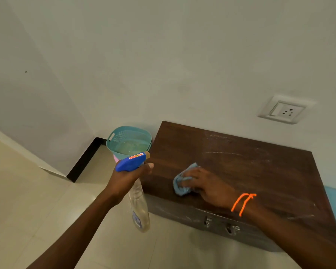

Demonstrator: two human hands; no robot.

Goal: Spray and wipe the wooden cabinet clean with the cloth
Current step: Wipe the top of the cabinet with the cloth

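Note:
A low dark wooden cabinet (241, 167) stands against the wall, its top streaked with pale dusty marks. My right hand (208, 187) presses a crumpled light-blue cloth (180, 181) onto the top near the front left corner. An orange thread band circles that wrist. My left hand (128, 177) grips the neck of a clear spray bottle (139, 208) with a blue trigger head (131, 162), held just left of the cabinet, nozzle pointing toward it.
A teal plastic basket (129, 141) sits on the floor in the corner beside the cabinet's left side. A wall socket (285, 111) is above the cabinet. Metal latches (231, 228) show on the cabinet front. Beige tiled floor (37, 200) spreads left.

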